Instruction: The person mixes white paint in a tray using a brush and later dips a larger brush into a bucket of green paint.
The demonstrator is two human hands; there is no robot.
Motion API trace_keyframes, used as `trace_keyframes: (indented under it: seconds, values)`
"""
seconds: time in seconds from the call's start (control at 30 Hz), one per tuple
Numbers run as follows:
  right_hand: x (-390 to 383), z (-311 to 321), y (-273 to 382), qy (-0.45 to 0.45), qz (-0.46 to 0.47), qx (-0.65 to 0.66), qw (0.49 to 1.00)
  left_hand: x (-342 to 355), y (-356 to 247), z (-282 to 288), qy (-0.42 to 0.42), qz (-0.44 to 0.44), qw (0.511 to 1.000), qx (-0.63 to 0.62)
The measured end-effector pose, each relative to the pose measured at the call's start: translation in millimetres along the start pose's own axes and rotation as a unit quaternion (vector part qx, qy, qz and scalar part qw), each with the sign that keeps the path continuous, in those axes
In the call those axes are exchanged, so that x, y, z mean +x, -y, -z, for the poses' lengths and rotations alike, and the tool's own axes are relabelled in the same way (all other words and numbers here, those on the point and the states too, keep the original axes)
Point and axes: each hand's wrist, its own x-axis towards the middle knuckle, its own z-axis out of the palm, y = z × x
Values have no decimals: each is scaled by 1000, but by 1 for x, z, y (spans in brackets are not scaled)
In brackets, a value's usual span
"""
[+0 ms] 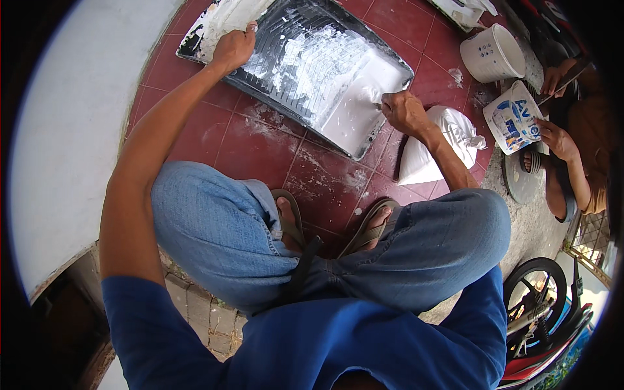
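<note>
In the head view, the top edge crops the black paint tray [286, 103], which lies on red floor tiles [260, 144]. At the tray's right end, the right hand [408, 114], knuckles up, grips a mostly hidden tool [377, 105]. At its left, the left hand [234, 49] curls, hold unclear. The tray's long axis slants down rightward.

Our left arm [144, 149] reaches forward nearly straight, our left hand [233, 51] closed gripping; our right hand [407, 114] curls tightly, right forearm [454, 161] partly hidden by our knee [478, 218].
</note>
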Motion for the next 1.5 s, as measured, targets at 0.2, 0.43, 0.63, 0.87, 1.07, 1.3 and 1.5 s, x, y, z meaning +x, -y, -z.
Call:
trace_keyframes:
  seconds: [0.2,0.43,0.63,0.87,1.07,1.3,1.5]
  values:
    - [11,2,-1,-23,22,-60,998,-1,-3,0,11,15,1000,-4]
    - [17,9,-2,12,44,-39,998,-5,-7,10,40,-18,999,7]
    - [28,10,-10,-48,71,-20,996,-1,3,3,-6,-21,1000,8]
    - [34,20,-13,-7,55,-15,998,1,5,-2,25,2,1000,1]
    - [35,15,-18,64,60,-31,996,-1,3,0,17,4,1000,-16]
    - [40,19,-25,40,74,-13,996,0,0,2,21,7,1000,-20]
    - [43,19,-31,5,27,-78,997,-1,-2,0,18,9,1000,-20]
